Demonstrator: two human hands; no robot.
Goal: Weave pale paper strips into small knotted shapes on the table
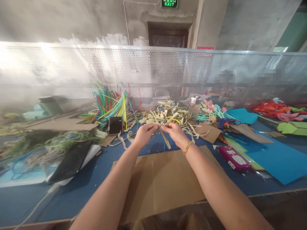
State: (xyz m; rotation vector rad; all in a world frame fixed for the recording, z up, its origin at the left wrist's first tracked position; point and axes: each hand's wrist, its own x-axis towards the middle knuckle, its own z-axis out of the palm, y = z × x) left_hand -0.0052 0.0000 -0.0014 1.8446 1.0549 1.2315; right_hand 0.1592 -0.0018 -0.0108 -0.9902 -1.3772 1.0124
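Observation:
My left hand [145, 133] and my right hand [175, 131] are raised close together over the blue table, fingertips almost meeting. Each is closed in a pinch on a thin, pale tan strip [165, 140], whose loose end hangs down between them. Whether it is paper or dried leaf I cannot tell. Just behind my fingers lies a loose heap of similar pale strips [171, 110]. Below my wrists a brown cardboard sheet [165, 182] lies flat near the table's front edge.
Coloured pipe cleaners [107, 102] and a dark phone-like device [115, 125] are left of the heap. A bottle [194, 108] stands behind it. On the right lie a magenta case [233, 158] and blue sheets [280, 156]. A perforated metal screen [134, 70] borders the back.

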